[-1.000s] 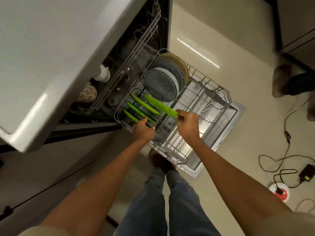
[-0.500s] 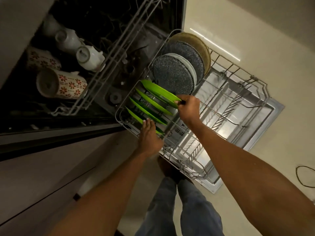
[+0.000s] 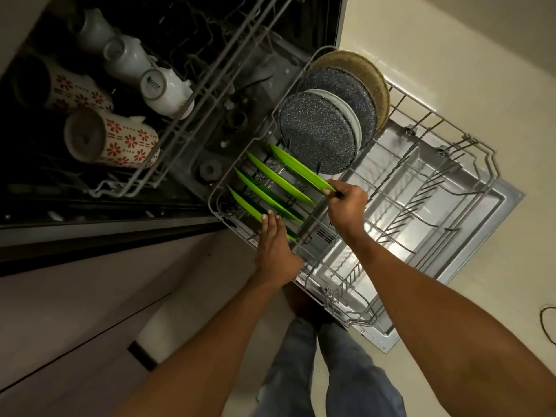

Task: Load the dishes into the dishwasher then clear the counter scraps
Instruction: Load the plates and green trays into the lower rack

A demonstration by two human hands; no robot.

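Lower rack (image 3: 469,188) of the dishwasher is pulled out over the open door (image 3: 493,236). Four green plates stand on edge in a row along the rack's left side, near its front-left corner. Right hand (image 3: 346,206) pinches the near rim of the rearmost green plate (image 3: 298,170), thumb and fingers curled round the edge; the plate is tilted and seated between the tines. Left hand (image 3: 273,242) lies with fingers straight and together, fingertips resting on the frontmost green plate (image 3: 246,206) at the rack's front-left edge; it grips nothing. The hands are apart, with the two middle green plates between them. Behind the green row, toward the rack's rear-left corner, stand two dark speckled plates (image 3: 316,130), a white plate sandwiched between them, and a tan plate (image 3: 361,73) at the very back, all upright. The rack's right half shows only bare tines. Upper rack (image 3: 186,115), partly inside the machine, holds flowered mugs (image 3: 120,139) and white cups (image 3: 165,91) lying on their sides. A cable (image 3: 546,323) shows on the floor at right.
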